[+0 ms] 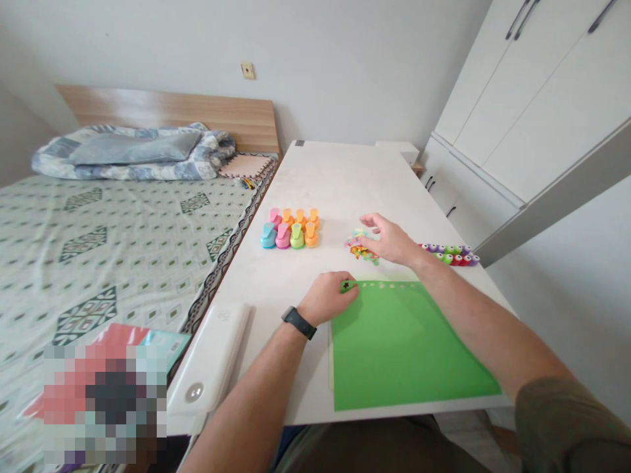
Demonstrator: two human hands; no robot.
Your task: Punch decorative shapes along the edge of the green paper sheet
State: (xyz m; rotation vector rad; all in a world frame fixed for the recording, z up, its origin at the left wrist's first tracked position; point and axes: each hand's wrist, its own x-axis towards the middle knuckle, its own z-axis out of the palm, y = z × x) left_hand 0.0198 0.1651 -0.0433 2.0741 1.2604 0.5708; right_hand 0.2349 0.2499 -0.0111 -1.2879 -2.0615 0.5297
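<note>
A sheet of green paper (pixel 409 348) lies on the near part of the white table, with a row of small punched shapes along its far edge. My left hand (pixel 329 295) is closed at its far left corner, thumb on top, beside a dark star shape (pixel 346 285); whether that is a hole or a loose piece I cannot tell. My right hand (pixel 389 240) hovers at a small pile of colourful paper cut-outs (pixel 363 255), thumb and fingers apart, partly covering it. Nothing shows between its fingers.
Several colourful craft punches (pixel 290 230) stand in two rows at the left. Small bottle-like items with eye-like caps (pixel 456 256) line the right edge. A white elongated device (pixel 211 361) lies at the near left. A bed (pixel 138 230) adjoins the table (pixel 340 177).
</note>
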